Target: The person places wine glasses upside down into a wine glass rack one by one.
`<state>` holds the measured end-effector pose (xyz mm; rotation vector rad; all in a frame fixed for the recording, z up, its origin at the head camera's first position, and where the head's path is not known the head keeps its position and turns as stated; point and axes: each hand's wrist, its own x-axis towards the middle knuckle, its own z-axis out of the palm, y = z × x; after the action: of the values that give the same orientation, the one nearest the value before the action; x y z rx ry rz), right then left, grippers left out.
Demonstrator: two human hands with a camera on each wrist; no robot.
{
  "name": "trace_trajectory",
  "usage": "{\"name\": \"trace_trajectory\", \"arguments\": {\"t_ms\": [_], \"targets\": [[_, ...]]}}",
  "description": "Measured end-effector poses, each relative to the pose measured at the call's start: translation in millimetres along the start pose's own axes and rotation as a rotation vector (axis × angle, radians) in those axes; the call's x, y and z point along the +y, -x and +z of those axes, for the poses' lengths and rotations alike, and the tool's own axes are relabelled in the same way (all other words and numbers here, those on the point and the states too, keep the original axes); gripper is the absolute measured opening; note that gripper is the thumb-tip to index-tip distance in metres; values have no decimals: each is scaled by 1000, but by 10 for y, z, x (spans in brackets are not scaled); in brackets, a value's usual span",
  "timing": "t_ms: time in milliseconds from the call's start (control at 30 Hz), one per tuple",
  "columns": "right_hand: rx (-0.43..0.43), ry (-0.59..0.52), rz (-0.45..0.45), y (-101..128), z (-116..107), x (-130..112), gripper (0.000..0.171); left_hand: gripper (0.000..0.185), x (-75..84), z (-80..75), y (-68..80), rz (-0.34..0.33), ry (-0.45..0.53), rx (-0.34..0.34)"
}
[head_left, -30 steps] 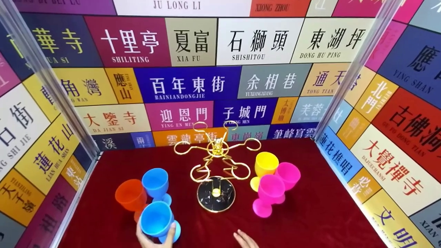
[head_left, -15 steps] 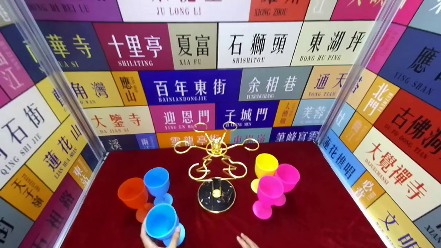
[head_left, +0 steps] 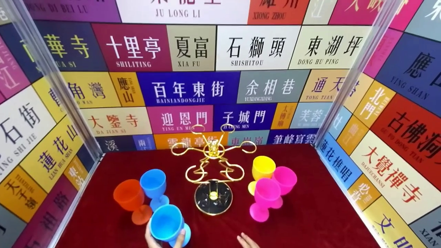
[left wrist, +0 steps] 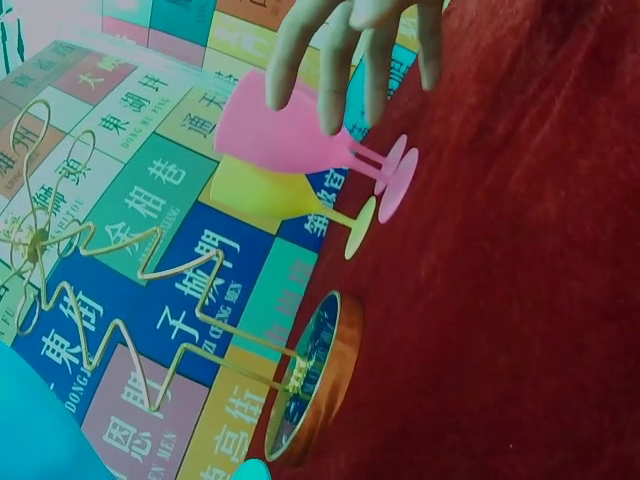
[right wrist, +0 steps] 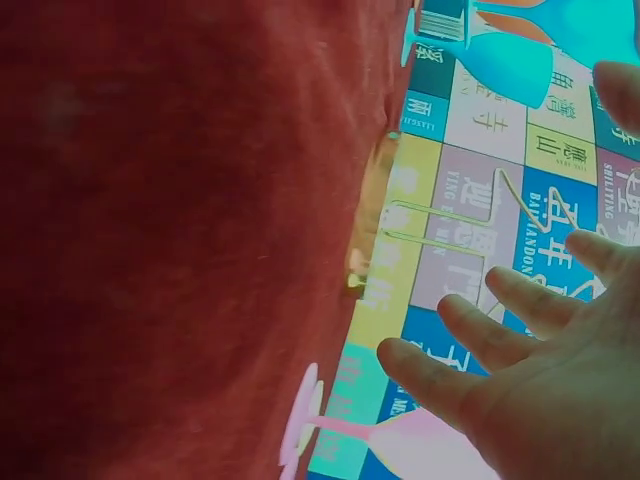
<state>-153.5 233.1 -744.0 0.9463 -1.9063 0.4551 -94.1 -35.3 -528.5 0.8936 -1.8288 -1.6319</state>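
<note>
While the left hand (head_left: 155,239) curls its fingers round a blue goblet (head_left: 167,223) at the lower left of the head view, the right hand (head_left: 246,241) hovers open-fingered at the bottom edge. A gold wire rack (head_left: 213,162) stands mid-frame. Judging by this, the goblet is being lifted; next it needs inverting and sliding its foot onto a loop.

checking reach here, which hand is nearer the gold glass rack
Right. The right hand lies open on the red cloth just in front of the gold glass rack, a bit to its right. The left hand sits farther left, holding a blue goblet.
</note>
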Motion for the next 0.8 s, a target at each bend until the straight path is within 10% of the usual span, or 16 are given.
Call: {"name": "trace_trajectory", "arguments": {"t_ms": [167, 400, 800], "targets": [[-36, -85, 313, -620, -336, -331, 47, 104, 63, 2, 50, -15, 58, -24], [6, -83, 287, -1055, -496, -424, 51, 107, 105, 10, 99, -31, 153, -122], [-57, -113, 335, -1152, -523, -472, 54, 103, 158, 0, 146, -24, 181, -140]]}}
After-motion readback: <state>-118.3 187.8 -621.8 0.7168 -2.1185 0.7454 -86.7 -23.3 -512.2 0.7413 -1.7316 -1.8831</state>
